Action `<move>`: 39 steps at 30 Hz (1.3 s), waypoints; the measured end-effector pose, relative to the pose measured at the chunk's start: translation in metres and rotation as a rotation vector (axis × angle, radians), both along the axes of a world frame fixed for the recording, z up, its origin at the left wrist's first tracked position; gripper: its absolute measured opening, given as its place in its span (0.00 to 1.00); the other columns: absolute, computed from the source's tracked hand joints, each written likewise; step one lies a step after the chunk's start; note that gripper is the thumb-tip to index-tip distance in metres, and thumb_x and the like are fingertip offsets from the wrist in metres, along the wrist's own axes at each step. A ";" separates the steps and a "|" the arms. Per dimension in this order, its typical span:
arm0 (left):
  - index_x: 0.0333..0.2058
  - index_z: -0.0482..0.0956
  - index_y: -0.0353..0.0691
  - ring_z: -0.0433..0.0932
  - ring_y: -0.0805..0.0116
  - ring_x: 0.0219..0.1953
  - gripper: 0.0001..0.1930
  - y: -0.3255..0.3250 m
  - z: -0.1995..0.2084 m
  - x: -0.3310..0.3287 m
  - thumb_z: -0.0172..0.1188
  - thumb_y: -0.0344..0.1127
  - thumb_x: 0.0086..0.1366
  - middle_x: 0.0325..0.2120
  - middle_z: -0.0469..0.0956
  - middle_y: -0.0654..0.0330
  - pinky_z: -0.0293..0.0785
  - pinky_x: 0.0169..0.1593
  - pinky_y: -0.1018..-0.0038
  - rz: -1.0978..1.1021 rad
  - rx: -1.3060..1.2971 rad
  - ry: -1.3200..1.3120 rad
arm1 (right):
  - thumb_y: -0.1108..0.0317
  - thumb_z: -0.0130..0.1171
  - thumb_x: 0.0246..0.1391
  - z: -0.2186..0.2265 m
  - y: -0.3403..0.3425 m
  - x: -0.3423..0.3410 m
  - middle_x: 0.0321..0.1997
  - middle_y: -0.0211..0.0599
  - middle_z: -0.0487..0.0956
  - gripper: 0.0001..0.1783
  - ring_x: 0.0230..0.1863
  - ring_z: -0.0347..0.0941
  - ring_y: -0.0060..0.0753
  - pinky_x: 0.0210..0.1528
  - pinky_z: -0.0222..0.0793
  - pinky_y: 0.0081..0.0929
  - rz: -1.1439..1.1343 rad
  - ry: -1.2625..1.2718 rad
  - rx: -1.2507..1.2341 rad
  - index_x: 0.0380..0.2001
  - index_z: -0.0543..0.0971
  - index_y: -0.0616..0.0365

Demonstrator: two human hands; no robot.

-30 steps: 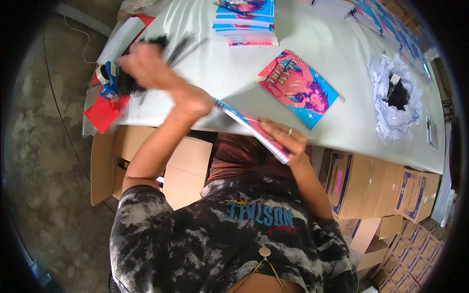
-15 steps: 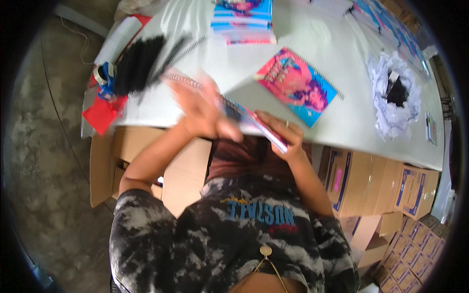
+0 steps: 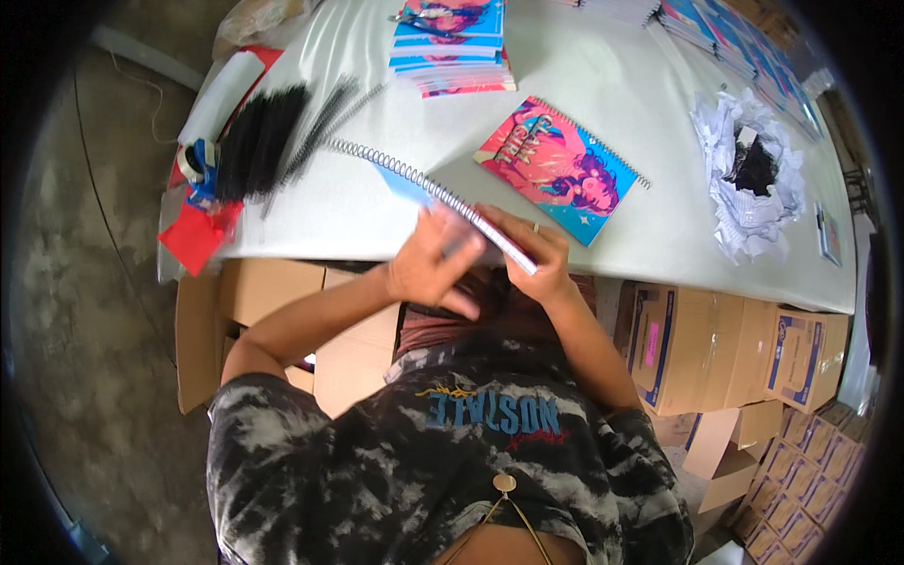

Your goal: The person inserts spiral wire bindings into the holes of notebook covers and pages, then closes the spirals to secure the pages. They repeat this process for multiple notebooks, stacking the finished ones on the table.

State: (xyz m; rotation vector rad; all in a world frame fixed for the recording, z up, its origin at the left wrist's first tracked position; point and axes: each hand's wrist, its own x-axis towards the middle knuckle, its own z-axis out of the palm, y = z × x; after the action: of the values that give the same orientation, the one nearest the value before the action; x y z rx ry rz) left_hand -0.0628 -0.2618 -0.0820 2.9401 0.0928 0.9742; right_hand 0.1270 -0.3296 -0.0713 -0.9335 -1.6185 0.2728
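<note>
My right hand (image 3: pixel 537 252) is closed around a notebook (image 3: pixel 513 249), which is tilted nearly edge-on above the near edge of the table. A dark wire spiral coil (image 3: pixel 384 162) runs along the notebook's edge, and its free end sticks out far to the upper left. Part of a light blue cover shows under the coil. My left hand (image 3: pixel 435 266) is beside the notebook, below the coil, with its fingers spread and somewhat blurred. Farther right, a spiral-bound notebook (image 3: pixel 565 169) with a pink and blue illustrated cover lies flat on the white tablecloth.
Black spiral coils (image 3: pixel 268 141) lie in a bundle at the left, near a blue tape dispenser (image 3: pixel 201 174) and red sheets (image 3: pixel 198 235). A notebook stack (image 3: pixel 452 52) stands at the back. Crumpled paper (image 3: pixel 744 202) holds black scraps at right. Cardboard boxes (image 3: pixel 702 353) stand below the table.
My left hand has moved down and right from the coil toward the notebook's near end. The coil now shows clearly along the edge. My right hand keeps hold of the notebook.
</note>
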 end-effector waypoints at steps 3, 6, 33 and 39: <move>0.56 0.54 0.27 0.53 0.44 0.54 0.50 0.016 0.054 0.021 0.41 0.72 0.51 0.50 0.55 0.47 0.51 0.52 0.46 0.076 0.258 -0.478 | 0.78 0.61 0.38 0.001 -0.003 -0.005 0.45 0.44 0.77 0.26 0.44 0.76 0.41 0.43 0.73 0.30 0.053 0.004 -0.034 0.47 0.74 0.60; 0.59 0.47 0.22 0.35 0.43 0.65 0.51 0.050 0.061 0.033 0.25 0.72 0.58 0.62 0.32 0.37 0.30 0.63 0.47 0.231 0.115 -0.586 | 0.82 0.57 0.36 0.005 -0.002 -0.013 0.45 0.44 0.77 0.28 0.43 0.76 0.42 0.43 0.73 0.31 0.053 -0.029 -0.024 0.47 0.74 0.59; 0.61 0.41 0.28 0.46 0.41 0.63 0.38 -0.038 0.091 0.044 0.50 0.44 0.63 0.61 0.42 0.35 0.47 0.62 0.58 0.114 -0.672 -0.168 | 0.58 0.54 0.48 0.036 0.019 -0.032 0.66 0.47 0.52 0.39 0.69 0.36 0.50 0.67 0.31 0.45 0.097 0.179 0.156 0.62 0.53 0.56; 0.40 0.76 0.31 0.74 0.79 0.35 0.10 -0.019 0.108 0.031 0.55 0.29 0.62 0.35 0.78 0.60 0.70 0.41 0.82 0.226 -1.444 -0.464 | 0.62 0.55 0.52 0.106 0.012 0.012 0.29 0.36 0.78 0.14 0.31 0.73 0.36 0.39 0.64 0.34 -0.020 -0.092 -0.362 0.38 0.78 0.58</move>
State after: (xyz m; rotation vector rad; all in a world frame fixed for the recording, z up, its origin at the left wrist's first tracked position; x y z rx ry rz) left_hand -0.0319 -0.2807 0.0262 1.3862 0.7380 0.9429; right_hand 0.1393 -0.3173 0.0344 -1.2506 -1.6737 0.5275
